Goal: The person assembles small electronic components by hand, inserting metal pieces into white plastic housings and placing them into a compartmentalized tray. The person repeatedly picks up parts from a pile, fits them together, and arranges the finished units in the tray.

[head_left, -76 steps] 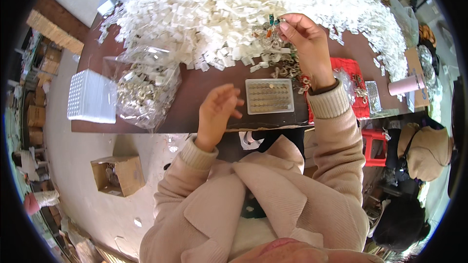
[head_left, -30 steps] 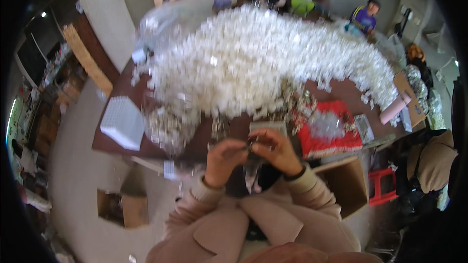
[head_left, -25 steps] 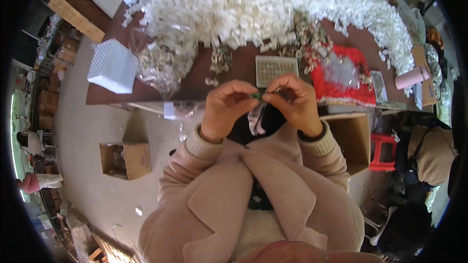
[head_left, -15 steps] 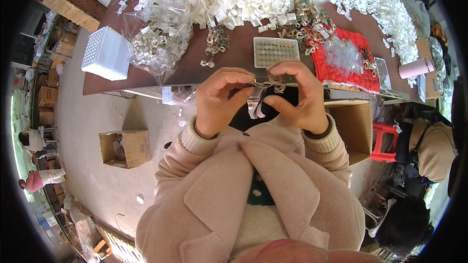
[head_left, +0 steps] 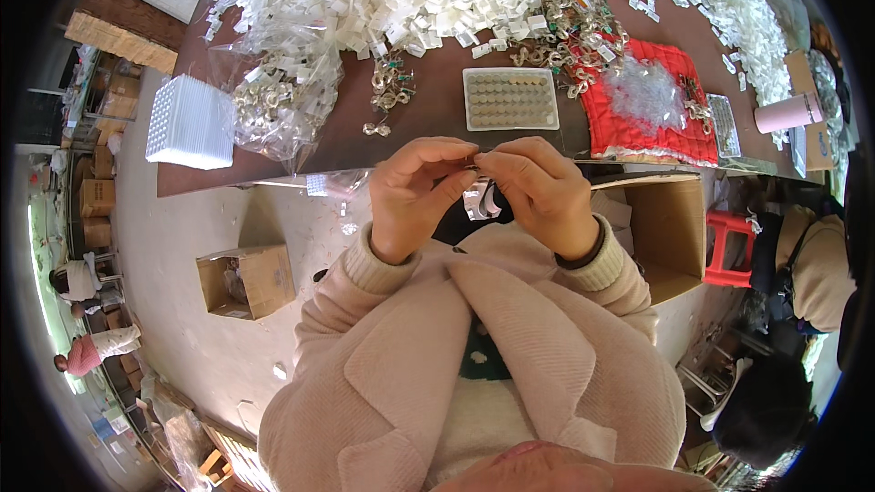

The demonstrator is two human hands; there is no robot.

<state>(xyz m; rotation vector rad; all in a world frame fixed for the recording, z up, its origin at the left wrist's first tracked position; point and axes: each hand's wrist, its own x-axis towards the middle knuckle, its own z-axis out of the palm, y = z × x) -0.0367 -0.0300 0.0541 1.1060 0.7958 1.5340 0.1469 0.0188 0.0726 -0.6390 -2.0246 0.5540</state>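
My left hand (head_left: 410, 196) and my right hand (head_left: 542, 196) meet in front of my chest, below the table's near edge. Thumb and fingers of both are pinched together at a small metal piece (head_left: 475, 165), mostly hidden by the fingertips. Just beyond them on the table stands a shallow white tray (head_left: 468, 102) with rows of small round pieces. Left of the tray lies a little group of looped, shiny metal pieces (head_left: 390, 87), with a bow-shaped one (head_left: 376, 129) nearest to me.
A big heap of white tags (head_left: 392, 0) covers the table's far side. Clear bags of pieces (head_left: 283, 96) and stacked white trays (head_left: 190, 123) stand left. At right lie a red cloth (head_left: 611, 132) and pink cup (head_left: 786, 115); below are cardboard boxes (head_left: 670, 228) and a red stool (head_left: 729, 246).
My right hand has turned and closed in on the left fingertips. The looped metal piece seen between its fingers before is now mostly covered. The view has shifted slightly.
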